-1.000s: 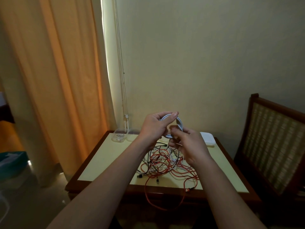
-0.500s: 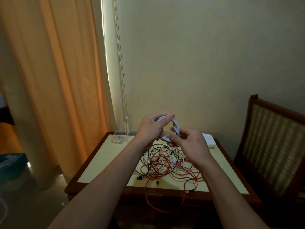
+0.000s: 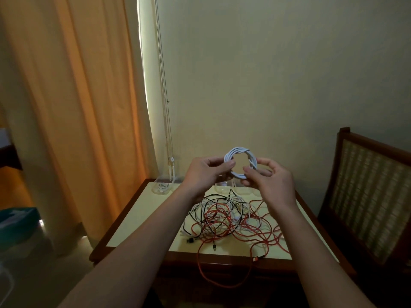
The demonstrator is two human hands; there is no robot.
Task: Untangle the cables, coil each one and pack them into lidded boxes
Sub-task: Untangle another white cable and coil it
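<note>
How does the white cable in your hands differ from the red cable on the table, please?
The white cable is wound into a neat ring; the red cable sprawls in loose, tangled loops. The white cable is held up by the left hand and right hand; the red cable lies on the table, one loop hanging over its front edge. Both are thin cables.

The coil (image 3: 239, 150) has a smooth white plastic sheath. The worktop (image 3: 142, 216) is matt pale yellow inside a glossy dark wood rim. The box (image 3: 161, 187) is clear plastic. The chair (image 3: 369, 196) has a polished wood frame and woven cane back; the curtain (image 3: 77, 107) is soft cloth.
</note>
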